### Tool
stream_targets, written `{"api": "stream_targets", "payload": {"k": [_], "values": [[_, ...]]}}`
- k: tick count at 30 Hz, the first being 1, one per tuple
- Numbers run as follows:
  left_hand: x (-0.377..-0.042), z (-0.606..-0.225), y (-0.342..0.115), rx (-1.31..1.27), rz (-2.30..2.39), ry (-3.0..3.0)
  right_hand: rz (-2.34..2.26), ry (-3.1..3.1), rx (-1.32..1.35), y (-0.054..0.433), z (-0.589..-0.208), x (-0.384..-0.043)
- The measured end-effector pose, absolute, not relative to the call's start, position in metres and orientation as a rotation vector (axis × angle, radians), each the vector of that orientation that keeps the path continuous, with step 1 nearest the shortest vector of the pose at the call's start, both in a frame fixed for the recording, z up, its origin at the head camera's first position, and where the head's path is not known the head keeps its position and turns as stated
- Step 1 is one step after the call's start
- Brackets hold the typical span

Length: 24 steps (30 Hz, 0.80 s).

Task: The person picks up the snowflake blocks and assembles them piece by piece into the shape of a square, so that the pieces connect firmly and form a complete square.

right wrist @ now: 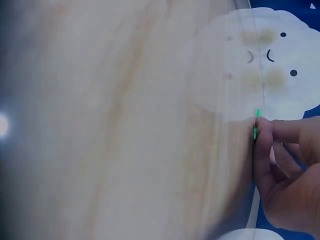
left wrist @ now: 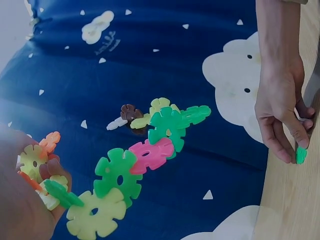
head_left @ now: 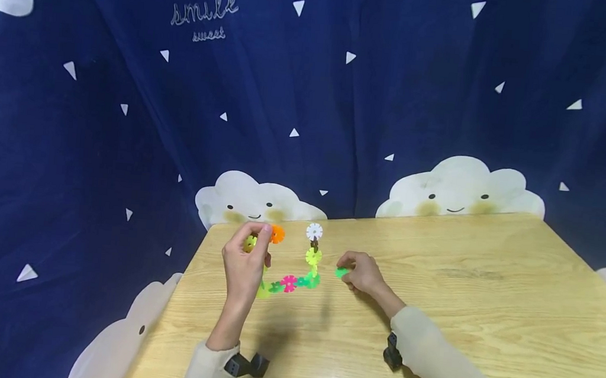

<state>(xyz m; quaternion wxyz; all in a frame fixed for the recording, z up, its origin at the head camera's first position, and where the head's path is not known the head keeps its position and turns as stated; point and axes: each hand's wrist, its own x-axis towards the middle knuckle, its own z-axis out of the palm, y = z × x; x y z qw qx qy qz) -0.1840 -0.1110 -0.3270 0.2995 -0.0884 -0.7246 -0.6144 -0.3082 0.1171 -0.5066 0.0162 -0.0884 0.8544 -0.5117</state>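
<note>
My left hand grips a linked chain of notched plastic snowflake discs, raised above the table. The chain bends in a U shape, with an orange disc by the fingertips, a pink disc along the bottom and a white disc at the far end. In the left wrist view, a pale yellow disc and a green disc hang nearest the hand. To the right of the chain, my right hand pinches a loose green snowflake disc between thumb and fingers, low over the tabletop and apart from the chain.
The light wooden table extends under both hands and far to the right. A dark blue curtain with white clouds and triangles hangs behind and along the left side. Black wrist-camera mounts sit at the sleeves.
</note>
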Motion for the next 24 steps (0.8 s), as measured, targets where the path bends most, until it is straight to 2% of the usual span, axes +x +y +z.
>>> {"api": "stream_targets", "payload": {"k": [14, 24], "values": [[-0.180, -0.324, -0.102, -0.269, -1.668, -1.922, -1.649, 2.557, -0.218, 0.137, -0.504, -0.299], [-0.204, -0.351, -0.105, -0.277, -1.700, -1.926, -1.916, 2.336, -0.184, 0.162, -0.483, -0.291]]}}
